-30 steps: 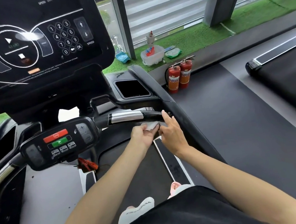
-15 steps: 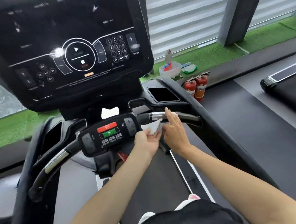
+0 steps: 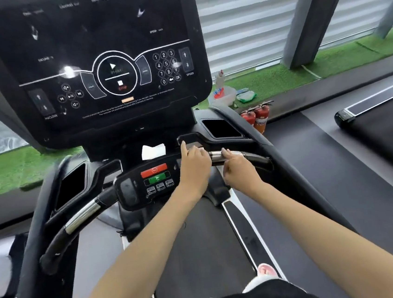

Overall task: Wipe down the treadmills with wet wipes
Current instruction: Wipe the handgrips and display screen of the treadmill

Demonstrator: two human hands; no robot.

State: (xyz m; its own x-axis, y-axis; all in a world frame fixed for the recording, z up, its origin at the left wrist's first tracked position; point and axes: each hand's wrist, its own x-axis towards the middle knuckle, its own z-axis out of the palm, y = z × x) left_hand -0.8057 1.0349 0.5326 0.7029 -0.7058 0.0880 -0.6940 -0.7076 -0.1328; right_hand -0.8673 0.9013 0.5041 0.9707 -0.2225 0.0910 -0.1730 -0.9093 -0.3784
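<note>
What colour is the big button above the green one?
Red, on the small control panel; the head view shows it.

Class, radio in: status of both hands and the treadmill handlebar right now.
Left hand on the handlebar beside the control pad. Right hand gripping its metal section. No wipe visible in either. Nothing blocking.

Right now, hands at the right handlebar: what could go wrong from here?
1. The left hand lies right beside the red stop button and green button; a stray press seems possible.
2. No wipe shows in either hand, so the chrome grip under the right hand may go unwiped.
3. The white wipe sits loose behind the control pod.
</note>
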